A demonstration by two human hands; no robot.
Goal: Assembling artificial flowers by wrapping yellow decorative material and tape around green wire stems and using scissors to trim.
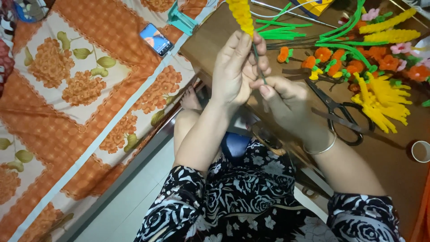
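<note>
Head view, bottom of frame: a lap in black fabric with white flowers [251, 201] fills the lower middle, both forearms rising from it.
Right wrist: a thin silver bangle [321, 150] circles it, right of centre.
Right hand: the right hand [286, 101] sits at centre, fingers pinched on the lower end of a thin green stem [259, 62].
Left hand: the left hand [235, 67], just upper left of the right one, is closed around the same stem higher up, fingers curled, thumb side touching the right hand's fingertips.
Held thing: a yellow fuzzy flower spike [242, 15] tops the stem and stands near upright above the left hand, at the top centre edge.
Table: a brown tabletop [394, 161] runs down the right side.
Scissors: black-handled scissors [340, 114] lie on it just right of the right hand.
Far right: yellow fuzzy petals [383, 98], orange fuzzy flowers [358, 60] and loose green fuzzy wires [280, 31] spread across the upper right.
Left side: an orange floral bedsheet [89, 80] with a phone [156, 39] lying on it, upper left of centre.
</note>
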